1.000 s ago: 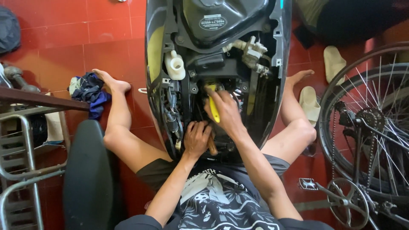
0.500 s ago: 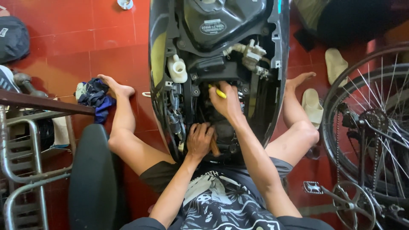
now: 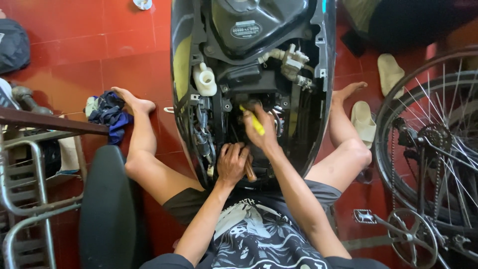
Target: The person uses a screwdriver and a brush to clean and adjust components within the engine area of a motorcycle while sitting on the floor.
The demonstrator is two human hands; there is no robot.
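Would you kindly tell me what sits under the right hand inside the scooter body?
The right hand grips a yellow-handled tool among black engine parts and hoses. The tool's tip and whatever it touches are hidden by the hand.

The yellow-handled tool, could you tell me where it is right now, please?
In the head view, the yellow-handled tool is gripped in the right hand inside the open scooter body, just right of the white reservoir.

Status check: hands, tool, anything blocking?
Right hand gripping yellow-handled tool inside open scooter body. Left hand low in the bay, on a brown part. Cables crowd the left side.
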